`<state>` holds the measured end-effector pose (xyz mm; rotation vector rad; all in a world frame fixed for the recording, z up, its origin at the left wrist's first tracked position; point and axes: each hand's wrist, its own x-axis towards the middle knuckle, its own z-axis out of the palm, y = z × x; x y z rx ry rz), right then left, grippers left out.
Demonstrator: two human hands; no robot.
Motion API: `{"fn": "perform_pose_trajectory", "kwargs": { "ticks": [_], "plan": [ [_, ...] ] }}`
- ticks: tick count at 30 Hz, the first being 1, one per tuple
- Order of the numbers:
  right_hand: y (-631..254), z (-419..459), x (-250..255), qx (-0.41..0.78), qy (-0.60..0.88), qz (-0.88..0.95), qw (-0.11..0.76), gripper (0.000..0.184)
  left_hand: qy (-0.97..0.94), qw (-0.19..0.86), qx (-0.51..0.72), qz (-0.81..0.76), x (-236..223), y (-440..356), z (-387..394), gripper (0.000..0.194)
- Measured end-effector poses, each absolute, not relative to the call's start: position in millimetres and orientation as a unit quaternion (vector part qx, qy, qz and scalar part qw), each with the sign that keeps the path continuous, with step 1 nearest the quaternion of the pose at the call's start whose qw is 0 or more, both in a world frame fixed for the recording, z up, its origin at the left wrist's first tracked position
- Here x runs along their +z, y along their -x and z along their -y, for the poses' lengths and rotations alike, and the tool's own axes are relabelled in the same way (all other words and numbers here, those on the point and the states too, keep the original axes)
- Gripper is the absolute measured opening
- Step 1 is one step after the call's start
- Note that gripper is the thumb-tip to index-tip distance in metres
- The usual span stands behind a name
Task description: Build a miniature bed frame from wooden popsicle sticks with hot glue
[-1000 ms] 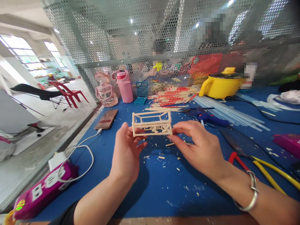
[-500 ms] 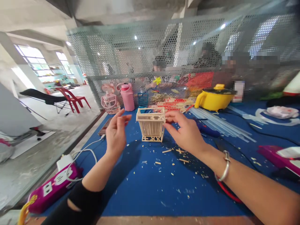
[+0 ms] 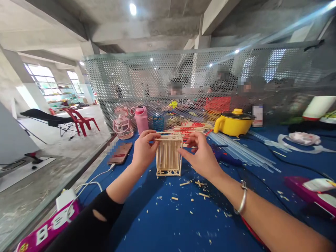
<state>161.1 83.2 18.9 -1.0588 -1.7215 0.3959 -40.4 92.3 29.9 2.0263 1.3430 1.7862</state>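
A small box-like model built of pale wooden sticks [image 3: 169,155] stands upright on the blue tabletop, with a close row of upright sticks and crossed pieces along its base. My left hand [image 3: 144,147] is closed at its upper left corner, thumb and fingers pinching the top stick. At the right side my right hand [image 3: 203,154] is open, thumb and fingers apart, the thumb tip at the model's right upright; whether it touches is hard to tell. Short stick offcuts [image 3: 199,183] lie in front of the model.
Behind stand a pink bottle [image 3: 141,120], a clear pink jug [image 3: 122,126] and a yellow electric pot [image 3: 233,124]. Red-tipped sticks [image 3: 189,129], clear glue sticks [image 3: 244,152] and a blue glue gun [image 3: 228,157] lie nearby. A phone [image 3: 120,153] and power strip [image 3: 47,229] are left.
My left hand has moved right and taken hold of the model's upper left corner. My right hand's fingers have loosened from its right corner. The camera view has tilted up.
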Motion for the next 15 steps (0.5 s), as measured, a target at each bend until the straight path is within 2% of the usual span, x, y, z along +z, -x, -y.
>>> {"fn": "perform_pose_trajectory", "kwargs": {
  "ticks": [2,3,8,15],
  "plan": [
    [-160.4,-80.2,6.0,0.195,0.488,0.698,0.488,0.068,-0.664,0.056,0.598,-0.446,29.1,40.2,-80.9,0.016],
    [-159.0,-79.8,0.0,0.219,0.491,0.701,0.468,0.069,-0.66,0.054,0.601,-0.447,28.2,39.9,-76.3,0.015],
    [-150.1,-81.6,-15.2,0.303,0.42,0.74,0.429,0.052,-0.646,0.058,0.614,-0.449,18.5,40.3,-60.9,0.015],
    [-153.9,-75.5,-17.7,0.308,0.404,0.736,0.447,0.059,-0.671,0.068,0.611,-0.414,5.5,39.5,-35.6,0.03]
  ]
}}
